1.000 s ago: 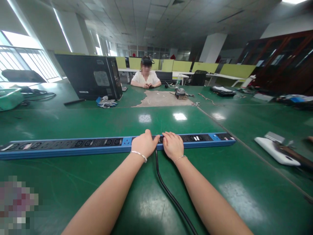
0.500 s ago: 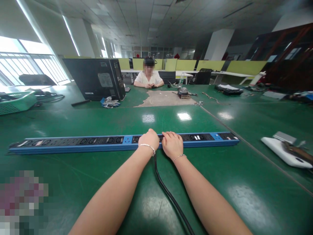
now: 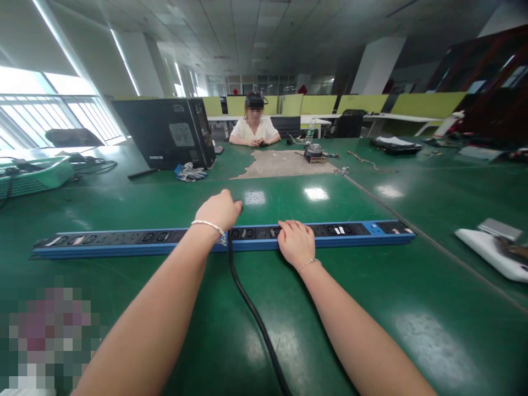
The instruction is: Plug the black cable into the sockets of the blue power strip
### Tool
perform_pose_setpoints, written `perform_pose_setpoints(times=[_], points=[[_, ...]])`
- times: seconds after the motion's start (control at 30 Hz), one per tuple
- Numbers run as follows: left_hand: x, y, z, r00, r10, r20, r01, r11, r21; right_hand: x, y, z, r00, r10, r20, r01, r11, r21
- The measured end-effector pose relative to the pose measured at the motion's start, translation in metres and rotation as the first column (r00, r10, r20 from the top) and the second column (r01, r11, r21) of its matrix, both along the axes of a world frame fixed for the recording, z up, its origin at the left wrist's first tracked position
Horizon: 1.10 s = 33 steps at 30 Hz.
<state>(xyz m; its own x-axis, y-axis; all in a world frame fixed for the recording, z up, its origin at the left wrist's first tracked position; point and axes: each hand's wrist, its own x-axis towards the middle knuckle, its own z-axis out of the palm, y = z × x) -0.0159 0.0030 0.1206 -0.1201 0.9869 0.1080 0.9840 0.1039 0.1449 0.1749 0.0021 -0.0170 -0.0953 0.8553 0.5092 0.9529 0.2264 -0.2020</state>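
A long blue and black power strip (image 3: 357, 235) with rows of sockets lies across the table in front of me. My left hand (image 3: 218, 210) is closed above its middle; the dark tip of a plug shows past the fingers. From under that hand a black power cord (image 3: 247, 300) runs down toward me over the strip's front edge. Most of the plug is hidden in the grip. My right hand (image 3: 297, 242) presses on the strip, right of its middle, with its fingers curled over the top and covering some sockets.
On the green table (image 3: 144, 302) stand a black computer case (image 3: 160, 135), gloves (image 3: 191, 172) and a green basket (image 3: 37, 179). A white device (image 3: 490, 253) lies at the right. Across the table sits a person (image 3: 254, 132), near a bottle (image 3: 311, 132) and a bare patch (image 3: 280, 165).
My left hand has lifted and moved left along the strip, bringing the plug and cord with it. The right hand stays on the strip. The view has shifted slightly.
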Motion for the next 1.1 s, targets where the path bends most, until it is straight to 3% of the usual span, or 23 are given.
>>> perform_pose_setpoints(times=[0.13,0.3,0.9,1.1], points=[[-0.054,0.004,-0.036,1.000,0.009,-0.029,-0.013,0.990,-0.138,0.000,0.000,0.000,1.000,0.006,-0.013,-0.006,1.000,0.011],[-0.071,-0.003,-0.057,0.999,0.029,-0.027,-0.033,0.983,-0.179,0.000,-0.001,0.000,1.000,0.002,-0.024,-0.002,1.000,0.004],[-0.030,-0.010,-0.062,0.988,0.089,-0.130,-0.118,0.965,-0.233,0.000,0.000,-0.001,1.000,0.007,-0.015,-0.007,1.000,0.012],[-0.030,-0.009,-0.066,0.989,0.106,-0.103,-0.131,0.949,-0.286,0.000,0.000,-0.002,1.000,-0.004,-0.016,0.004,1.000,0.018]])
